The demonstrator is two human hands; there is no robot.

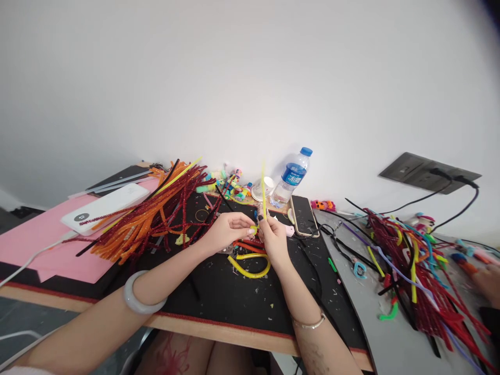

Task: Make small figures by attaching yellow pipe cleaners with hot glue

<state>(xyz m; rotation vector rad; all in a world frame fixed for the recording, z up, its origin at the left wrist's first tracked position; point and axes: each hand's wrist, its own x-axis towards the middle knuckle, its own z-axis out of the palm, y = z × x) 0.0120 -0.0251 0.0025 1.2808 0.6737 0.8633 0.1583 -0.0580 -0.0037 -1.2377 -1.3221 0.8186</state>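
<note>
My left hand (pixel 228 229) and my right hand (pixel 273 238) meet over the black table mat (pixel 219 297), both pinching a yellow pipe cleaner (pixel 263 192) that stands upright between them. My left fingers are pressed on its lower coiled end, and my right fingers grip it just beside them. A curved yellow pipe cleaner (pixel 250 270) and some red ones (pixel 248 245) lie on the mat right under my hands. I wear a pale bangle (pixel 135 299) on the left wrist and a thin bracelet on the right.
A heap of orange and red pipe cleaners (pixel 152 213) lies at left by a white power bank (pixel 105 205) on pink paper. A water bottle (pixel 291 177), paper cup, phone (pixel 302 214) stand behind. Mixed pipe cleaners (pixel 414 265) cover the grey surface right, where another person's hand (pixel 488 281) shows.
</note>
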